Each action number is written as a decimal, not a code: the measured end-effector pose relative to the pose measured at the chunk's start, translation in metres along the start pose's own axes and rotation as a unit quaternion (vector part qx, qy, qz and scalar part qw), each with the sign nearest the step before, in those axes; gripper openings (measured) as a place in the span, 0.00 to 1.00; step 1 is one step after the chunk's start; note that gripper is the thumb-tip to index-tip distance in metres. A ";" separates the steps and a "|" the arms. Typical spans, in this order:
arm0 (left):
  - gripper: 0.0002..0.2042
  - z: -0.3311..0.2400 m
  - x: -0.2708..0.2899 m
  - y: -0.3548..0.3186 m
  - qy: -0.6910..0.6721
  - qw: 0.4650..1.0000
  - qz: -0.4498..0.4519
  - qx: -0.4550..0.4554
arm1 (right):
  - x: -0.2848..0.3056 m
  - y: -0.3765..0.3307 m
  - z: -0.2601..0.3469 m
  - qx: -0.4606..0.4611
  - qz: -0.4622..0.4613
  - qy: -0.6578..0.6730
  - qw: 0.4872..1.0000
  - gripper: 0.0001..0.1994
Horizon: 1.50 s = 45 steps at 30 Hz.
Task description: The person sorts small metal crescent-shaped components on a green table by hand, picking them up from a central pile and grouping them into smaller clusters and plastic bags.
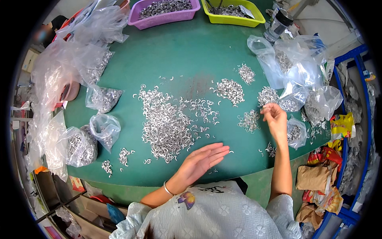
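My left hand [203, 161] hovers by the near edge of the green table [167, 55], palm turned inward and fingers stretched out. Just beyond it, to the left, spreads a large heap of small curved silver metal pieces [165, 125]. On the right, my right hand [275, 119] has its thumb and fingertips pinched together; whatever is between them is too small to make out. Around that hand lie smaller piles: a pile of thin curved pieces [249, 121] to its left and a rounded pile [267, 96] just beyond. Another pile [229, 91] sits farther toward the middle.
A purple basket [163, 22] and a yellow-green basket [234, 20] of metal pieces stand at the far edge. Filled clear bags [81, 146] line the left side, more bags [296, 75] the right. A blue shelf frame [350, 175] stands at right, near a clear jar [277, 27].
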<state>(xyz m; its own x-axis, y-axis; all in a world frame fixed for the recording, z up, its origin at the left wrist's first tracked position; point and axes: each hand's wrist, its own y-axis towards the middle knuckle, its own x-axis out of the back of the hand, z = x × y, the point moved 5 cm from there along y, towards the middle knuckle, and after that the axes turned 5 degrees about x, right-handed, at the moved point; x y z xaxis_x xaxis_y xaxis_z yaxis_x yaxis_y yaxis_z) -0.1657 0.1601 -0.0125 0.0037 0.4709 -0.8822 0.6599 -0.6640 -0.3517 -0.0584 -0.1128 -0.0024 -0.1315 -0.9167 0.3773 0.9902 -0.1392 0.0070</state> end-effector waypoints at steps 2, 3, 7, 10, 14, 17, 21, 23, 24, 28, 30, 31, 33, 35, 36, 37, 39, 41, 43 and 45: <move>0.25 -0.001 0.001 0.000 -0.002 1.000 0.003 -0.001 | 0.007 0.005 -0.002 -0.012 -0.015 0.017 1.000 0.05; 0.24 -0.001 0.002 0.000 -0.002 1.000 0.005 -0.002 | 0.009 0.006 0.001 -0.018 -0.025 0.019 0.999 0.06; 0.24 0.000 0.002 0.000 0.002 1.000 0.002 0.002 | 0.025 0.014 -0.008 0.008 -0.069 -0.115 0.991 0.08; 0.24 0.001 0.002 -0.001 0.011 1.000 -0.002 -0.002 | 0.026 0.011 0.001 0.045 -0.086 -0.237 0.967 0.09; 0.22 -0.002 0.002 -0.005 0.052 0.998 -0.040 -0.019 | 0.022 -0.010 0.021 0.129 -0.104 -0.293 0.942 0.09; 0.20 0.003 0.008 -0.021 0.070 0.994 -0.070 -0.036 | 0.001 -0.038 0.048 0.085 -0.023 -0.235 0.968 0.08; 0.18 0.034 0.013 -0.061 0.093 0.995 0.017 0.039 | -0.039 -0.097 0.065 0.134 0.145 -0.134 0.971 0.07; 0.20 0.056 0.019 -0.083 0.144 0.981 -0.002 0.126 | -0.056 -0.120 0.064 0.180 0.181 -0.108 0.961 0.08; 0.20 0.067 0.023 -0.089 0.151 0.975 -0.006 0.163 | -0.060 -0.129 0.061 0.198 0.190 -0.104 0.956 0.09; 0.22 0.086 0.034 -0.099 0.066 0.979 -0.035 0.188 | -0.082 -0.151 0.062 0.273 0.177 -0.154 0.933 0.14; 0.24 0.094 0.046 -0.091 -0.008 0.977 -0.041 0.211 | -0.088 -0.158 0.068 0.312 0.174 -0.174 0.917 0.14; 0.25 0.104 0.052 -0.088 -0.062 0.970 -0.031 0.234 | -0.091 -0.165 0.064 0.326 0.198 -0.166 0.910 0.15; 0.25 0.111 0.063 -0.073 -0.142 0.965 -0.004 0.220 | -0.097 -0.177 0.063 0.334 0.211 -0.154 0.906 0.15; 0.25 0.116 0.064 -0.061 -0.157 0.965 -0.008 0.209 | -0.104 -0.189 0.062 0.333 0.230 -0.138 0.904 0.16; 0.25 0.120 0.064 -0.058 -0.153 0.965 -0.015 0.210 | -0.109 -0.190 0.062 0.329 0.242 -0.150 0.900 0.17; 0.25 0.123 0.066 -0.055 -0.148 0.966 -0.022 0.212 | -0.113 -0.192 0.062 0.325 0.254 -0.161 0.897 0.18; 0.26 0.129 0.072 -0.050 -0.157 0.965 -0.024 0.207 | -0.119 -0.197 0.053 0.312 0.288 -0.176 0.888 0.20; 0.27 0.138 0.087 -0.042 -0.184 0.964 -0.012 0.193 | -0.119 -0.209 0.044 0.313 0.302 -0.153 0.887 0.20; 0.29 0.155 0.102 -0.029 -0.314 0.923 0.174 0.140 | -0.120 -0.222 0.036 0.324 0.319 -0.135 0.881 0.18; 0.31 0.149 0.088 -0.032 -0.320 0.906 0.245 0.125 | -0.119 -0.234 0.038 0.321 0.332 -0.100 0.881 0.18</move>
<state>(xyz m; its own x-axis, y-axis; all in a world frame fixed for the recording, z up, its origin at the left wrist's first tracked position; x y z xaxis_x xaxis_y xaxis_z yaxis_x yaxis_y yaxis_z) -0.2984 0.1370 -0.1257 -0.2395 -0.2969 -0.9244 0.5051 -0.8512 0.1425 -0.2732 0.0426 -0.0139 0.4332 -0.6228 0.6515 0.6760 0.7026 0.2221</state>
